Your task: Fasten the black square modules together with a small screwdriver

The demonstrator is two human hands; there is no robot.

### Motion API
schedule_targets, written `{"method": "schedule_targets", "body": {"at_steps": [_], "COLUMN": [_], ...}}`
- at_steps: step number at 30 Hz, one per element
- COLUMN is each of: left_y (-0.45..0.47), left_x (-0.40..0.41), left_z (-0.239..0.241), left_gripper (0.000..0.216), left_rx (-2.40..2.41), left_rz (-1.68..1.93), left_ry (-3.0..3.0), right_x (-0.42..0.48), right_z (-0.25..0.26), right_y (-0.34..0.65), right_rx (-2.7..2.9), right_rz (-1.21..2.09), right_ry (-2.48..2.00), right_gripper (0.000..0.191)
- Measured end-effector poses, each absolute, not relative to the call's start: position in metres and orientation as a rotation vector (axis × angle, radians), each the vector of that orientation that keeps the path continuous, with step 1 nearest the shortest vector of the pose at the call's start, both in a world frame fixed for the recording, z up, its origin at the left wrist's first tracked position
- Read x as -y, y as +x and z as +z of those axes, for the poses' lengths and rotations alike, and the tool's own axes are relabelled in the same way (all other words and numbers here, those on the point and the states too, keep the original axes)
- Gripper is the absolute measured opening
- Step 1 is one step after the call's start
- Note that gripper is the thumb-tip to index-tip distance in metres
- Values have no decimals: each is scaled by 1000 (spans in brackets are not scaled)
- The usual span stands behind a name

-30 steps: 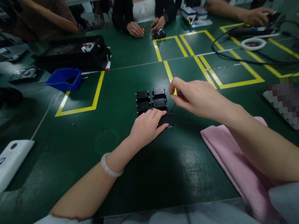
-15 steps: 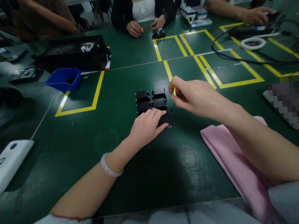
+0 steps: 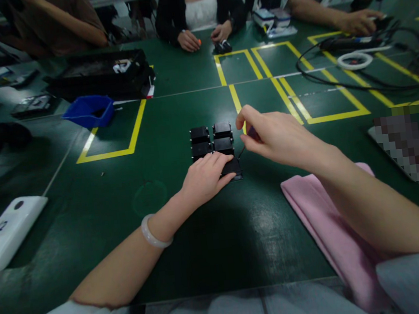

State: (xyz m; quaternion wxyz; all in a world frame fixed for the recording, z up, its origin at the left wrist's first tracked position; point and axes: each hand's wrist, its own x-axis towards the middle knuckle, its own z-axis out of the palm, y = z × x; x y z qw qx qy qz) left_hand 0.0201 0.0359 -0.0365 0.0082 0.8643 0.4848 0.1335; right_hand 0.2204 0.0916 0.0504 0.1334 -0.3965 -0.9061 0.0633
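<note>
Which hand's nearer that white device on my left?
Left. Your left hand, on a black part, sits right of the white device; your right hand, gripping a thin tool, is farther right.

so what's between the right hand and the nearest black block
In the head view, a thin dark shaft runs from the right hand to that block.

Dim in here, with a cool, muted cast.
The worktop (image 3: 282, 264) gives back a soft, hazy glare between four and five o'clock, beside a darker pool at six. Near the centre, the black blocks (image 3: 199, 134) sink almost to silhouettes, with tiny bright glints. Toward ten o'clock the clutter (image 3: 35, 104) smears and stretches; at three, coarse squares cover a patch.
</note>
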Motion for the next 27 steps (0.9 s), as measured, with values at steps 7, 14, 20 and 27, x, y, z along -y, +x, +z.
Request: {"method": "schedule_targets", "body": {"at_steps": [7,14,20,27], "left_y": [20,20,20,19], "left_x": [-36,-36,-36,-35], "left_z": [-37,-38,-39,-38], "left_gripper": [34,35,35,35], "left_rx": [-1521,-1524,-1525,-1514], "left_rz": [416,425,429,427], "left_ry": [2704,2711,2713,2698], "right_x": [-92,-91,-91,-90], "right_z": [50,49,49,50], "right_y": [221,221,220,220], "right_rx": [2638,2639,2641,2643], "right_rz": [166,154,150,146], "right_ry": [-1175,-1170,-1180,-1194], "right_gripper": [25,27,26,26]}}
